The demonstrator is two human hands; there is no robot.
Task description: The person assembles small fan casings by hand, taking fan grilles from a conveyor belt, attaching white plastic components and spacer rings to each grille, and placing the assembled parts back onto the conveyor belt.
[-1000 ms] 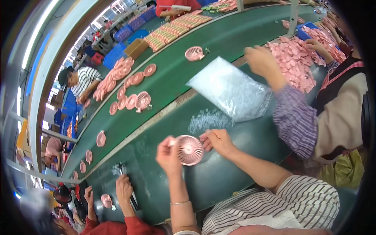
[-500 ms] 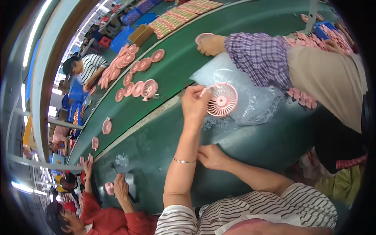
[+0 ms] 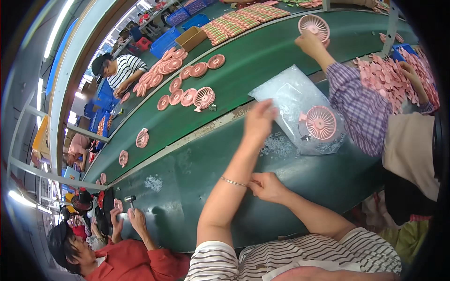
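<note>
My left hand (image 3: 259, 121) is raised over the dark green bench, its fingers smeared by motion; whether it holds anything does not show. Just right of it, a round pink fan grille (image 3: 320, 122) lies on a clear plastic bag (image 3: 286, 89), apart from the hand. Small clear rings (image 3: 277, 144) are scattered below the bag's left side. Lower down, my right hand (image 3: 268, 188) is closed in a pinch close to my left wrist; its fingertips are partly hidden, and anything held there cannot be made out.
Several pink grilles (image 3: 205, 98) lie on the green conveyor belt (image 3: 243, 70) beyond the bench. At right, a co-worker in a plaid sleeve (image 3: 358, 103) lifts another grille (image 3: 314, 28) beside piled pink parts (image 3: 382, 77). At left, a red-sleeved co-worker (image 3: 140, 257) has a hammer (image 3: 131, 200).
The fan grille now lies farther right on the bag, away from my left hand, which was beside it. The plaid-sleeved co-worker's grille has risen over the belt. The view has shifted.
</note>
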